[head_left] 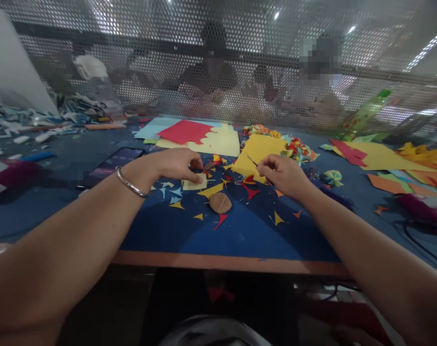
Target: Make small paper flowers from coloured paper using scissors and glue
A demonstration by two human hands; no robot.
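The left hand (pixel 178 164) has its thumb on a small pale-yellow paper (pixel 194 183) lying on the blue surface (pixel 218 242); whether it grips the paper, I cannot tell. The right hand (pixel 280 175) pinches a slim pointed tool (pixel 252 159) over the yellow sheet (pixel 259 147). A wooden disc (pixel 220 203) lies between the hands, among coloured scraps (pixel 250 191).

Cannot read any text, label, brand, number or sign. Cannot make out the dim display on the dark, flat, rectangular phone (pixel 112 166), just left of the left hand (pixel 178 163); nor the white marks on the magenta, rounded object (pixel 17 177), farther left of that hand; nor the blurred red marks on the clear green bottle (pixel 364 115), beyond and right of the right hand (pixel 280 174).
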